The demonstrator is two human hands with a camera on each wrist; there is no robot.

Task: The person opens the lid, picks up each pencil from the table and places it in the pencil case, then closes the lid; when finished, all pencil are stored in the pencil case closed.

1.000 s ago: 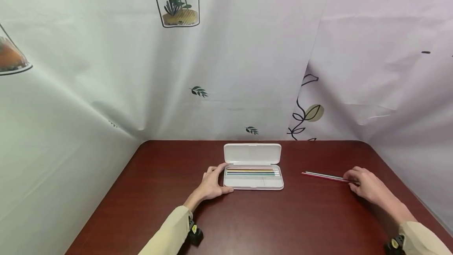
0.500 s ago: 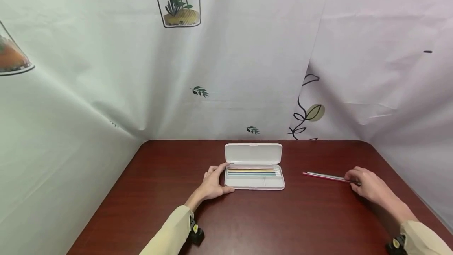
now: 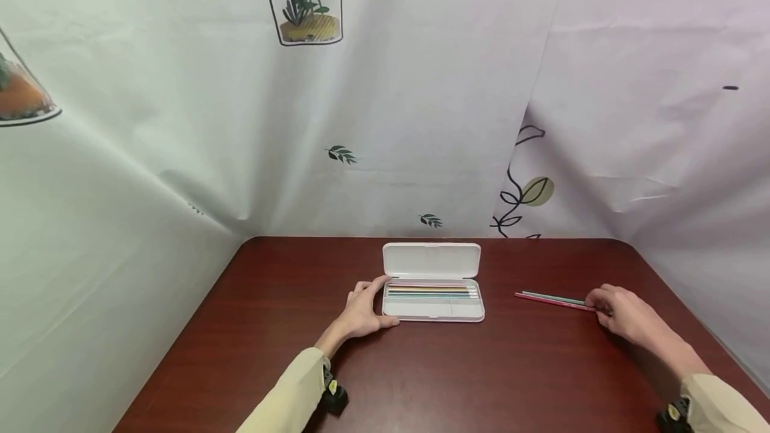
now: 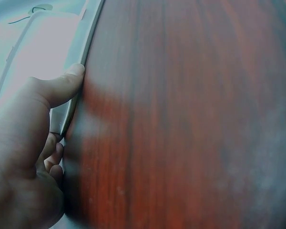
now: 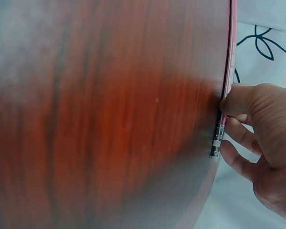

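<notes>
A white pencil case (image 3: 420, 318) lies with its lid (image 3: 431, 260) raised at the back of the table. Several coloured pencils (image 3: 430, 292) lie side by side in its rear compartment. My left hand (image 3: 359, 313) grips the case's left end, thumb at the front corner and index finger at the back; the left wrist view shows the thumb (image 4: 69, 83) against the case's edge. To the right, my right hand (image 3: 625, 315) pinches the near ends of a pink pencil (image 3: 544, 299) and a green pencil (image 3: 556, 297), low over the table. The pink pencil's end (image 5: 217, 143) shows below the thumb.
The dark red-brown table (image 3: 457, 379) has rounded back corners. A pale curtain (image 3: 433, 85) with printed plants hangs behind it and along both sides. The case's front compartment (image 3: 421, 309) has a small divider.
The pencils in my right hand have turned slightly, and the green one shows more clearly apart from the pink one. My left hand stays on the case. The head view has shifted a little.
</notes>
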